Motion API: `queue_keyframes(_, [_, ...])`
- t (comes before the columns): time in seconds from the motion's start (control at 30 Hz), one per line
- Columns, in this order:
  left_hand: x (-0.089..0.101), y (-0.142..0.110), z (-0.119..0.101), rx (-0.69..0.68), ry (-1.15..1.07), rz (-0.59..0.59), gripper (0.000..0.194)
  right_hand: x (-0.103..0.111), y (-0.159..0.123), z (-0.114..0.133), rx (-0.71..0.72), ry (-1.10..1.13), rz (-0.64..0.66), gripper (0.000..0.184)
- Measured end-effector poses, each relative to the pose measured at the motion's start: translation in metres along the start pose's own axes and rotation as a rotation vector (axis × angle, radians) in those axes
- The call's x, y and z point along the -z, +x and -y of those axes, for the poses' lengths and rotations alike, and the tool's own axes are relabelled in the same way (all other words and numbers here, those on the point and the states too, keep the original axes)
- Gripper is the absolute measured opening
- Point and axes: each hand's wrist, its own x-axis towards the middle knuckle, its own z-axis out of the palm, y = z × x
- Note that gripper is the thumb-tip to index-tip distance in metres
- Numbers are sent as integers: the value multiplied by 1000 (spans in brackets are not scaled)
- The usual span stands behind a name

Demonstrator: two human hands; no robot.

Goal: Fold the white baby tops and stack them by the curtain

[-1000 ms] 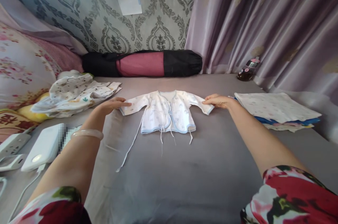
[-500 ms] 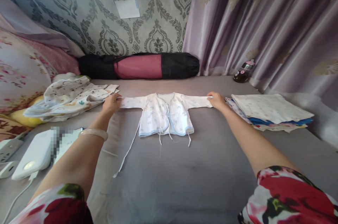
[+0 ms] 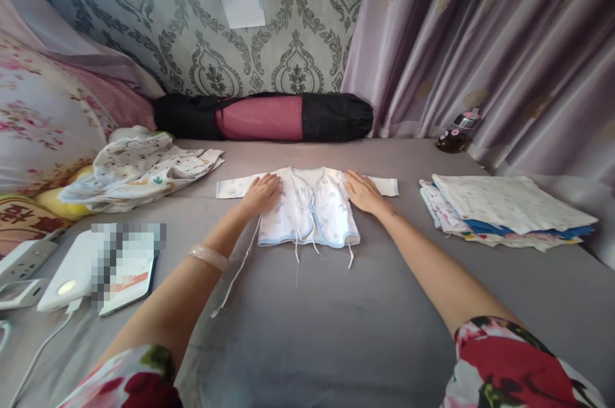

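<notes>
Head view. The jacket (image 3: 288, 219), white with pale blue trim, lies flat on the sheet (image 3: 312, 318), about midway between left and right edges and nearer the far edge than the near one. Collar faces the far edge; both sleeves are spread sideways. Long tie (image 3: 239, 273) runs from the jacket's left side toward the near edge; shorter ties hang past the hem.

Left hand (image 3: 262, 193): palm down at the left shoulder, fingers extended, grasp released. Bangle (image 3: 209, 257) on that forearm. Right hand (image 3: 364, 192): palm down at the right shoulder, fingers likewise extended, grasp released.

Toward the right edge: stack (image 3: 509, 203) of folded cloths. Far right corner: bottle (image 3: 456, 132), beside the curtain (image 3: 456, 43). Along the far edge: black-and-pink roll (image 3: 262, 118), against the wall. Toward the far left corner: crumpled printed cloth (image 3: 144, 171), near a floral pillow (image 3: 38, 107). Along the left edge: power strip (image 3: 24, 261), white power bank (image 3: 79, 267) with cable (image 3: 41, 347) attached, and phone (image 3: 129, 286), partly pixelated.
</notes>
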Motion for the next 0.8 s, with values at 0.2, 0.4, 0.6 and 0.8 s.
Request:
queue_keyframes(0.2, [-18,-2,0,48,18,67,53,-7,-4,-12,-39,-9,89,53])
queue_keyframes(0.4, [5,-15,-17,139,68,-68,58,10,-11,-6,-125,200,-58,50])
queue_keyframes(0.6, [41,-77,-32,189,-190,-79,37,29,-74,13,-268,369,-107,27])
queue_keyframes(0.8, [36,-126,-35,191,-409,130,57,35,-128,44,-240,472,250,43])
